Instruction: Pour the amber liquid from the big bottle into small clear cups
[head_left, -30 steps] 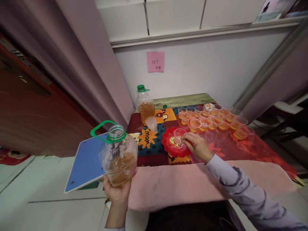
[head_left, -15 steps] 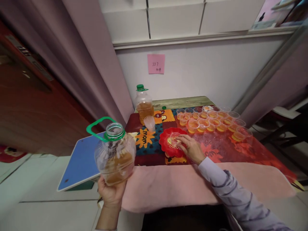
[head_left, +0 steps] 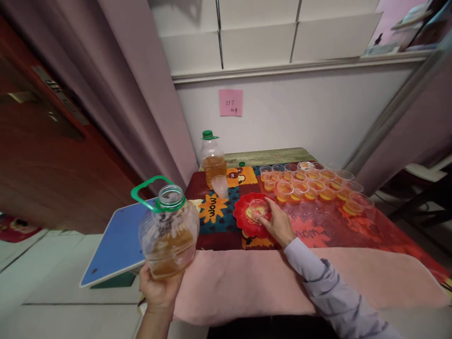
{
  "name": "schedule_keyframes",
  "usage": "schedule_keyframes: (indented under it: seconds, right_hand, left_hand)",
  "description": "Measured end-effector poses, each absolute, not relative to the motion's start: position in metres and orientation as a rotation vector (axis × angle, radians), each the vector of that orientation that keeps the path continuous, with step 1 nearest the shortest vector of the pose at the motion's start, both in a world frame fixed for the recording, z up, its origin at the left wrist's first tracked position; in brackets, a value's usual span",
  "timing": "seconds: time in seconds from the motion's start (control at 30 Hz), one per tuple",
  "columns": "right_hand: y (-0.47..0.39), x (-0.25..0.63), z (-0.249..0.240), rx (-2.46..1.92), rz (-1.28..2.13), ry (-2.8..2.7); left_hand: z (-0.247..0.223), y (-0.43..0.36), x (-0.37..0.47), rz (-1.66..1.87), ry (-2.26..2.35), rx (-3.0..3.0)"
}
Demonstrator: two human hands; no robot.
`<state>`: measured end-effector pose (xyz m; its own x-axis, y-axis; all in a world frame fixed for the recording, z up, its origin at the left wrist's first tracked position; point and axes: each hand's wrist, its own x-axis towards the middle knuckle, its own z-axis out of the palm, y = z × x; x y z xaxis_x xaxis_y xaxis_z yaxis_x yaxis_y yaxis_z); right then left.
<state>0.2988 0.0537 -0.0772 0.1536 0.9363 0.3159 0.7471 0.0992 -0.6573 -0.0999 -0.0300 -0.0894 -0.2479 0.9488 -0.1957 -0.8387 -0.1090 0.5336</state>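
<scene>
My left hand [head_left: 160, 287] supports from below a large clear jug [head_left: 169, 245] of amber liquid, uncapped, with a green ring handle. My right hand [head_left: 278, 222] has its thumb and fingers around a clear plastic cup [head_left: 259, 208] at the red scalloped dish [head_left: 242, 221]. Behind the dish a leaning stack of clear cups [head_left: 220, 186] stands beside a second jug [head_left: 214, 167] with a green cap. To the right, several clear cups [head_left: 300, 188] with amber liquid stand in rows.
A pink cloth [head_left: 243, 287] covers the table's front edge. A blue board [head_left: 116, 240] lies at the left. Near the back are a loose green cap [head_left: 242, 164] and the wall with a pink note [head_left: 230, 102]. A brown door [head_left: 45, 141] stands at far left.
The view has shifted slightly, so the table sits lower. My right hand's thumb and fingers have closed around the cup over the dish. My left hand still holds the jug.
</scene>
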Motion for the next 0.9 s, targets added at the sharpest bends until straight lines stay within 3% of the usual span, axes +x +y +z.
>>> schedule_keyframes:
  seconds: [0.23, 0.4, 0.57, 0.9]
  right_hand:
    - [0.022, 0.297, -0.038, -1.409, 0.348, -1.466]
    - [-0.017, 0.252, -0.011, -1.130, 0.856, -1.279]
    - [-0.022, 0.209, -0.013, -0.946, 1.217, -1.174]
    - [-0.003, 0.183, -0.033, -0.667, 1.376, -0.992]
  left_hand:
    - [-0.044, -0.028, -0.079, 1.819, 1.041, 0.083]
    - [-0.008, -0.026, -0.070, 1.875, 1.179, 0.083]
    - [0.001, -0.028, -0.070, 1.913, 1.233, 0.154]
    - [0.018, -0.036, -0.068, 1.812, 1.286, 0.176]
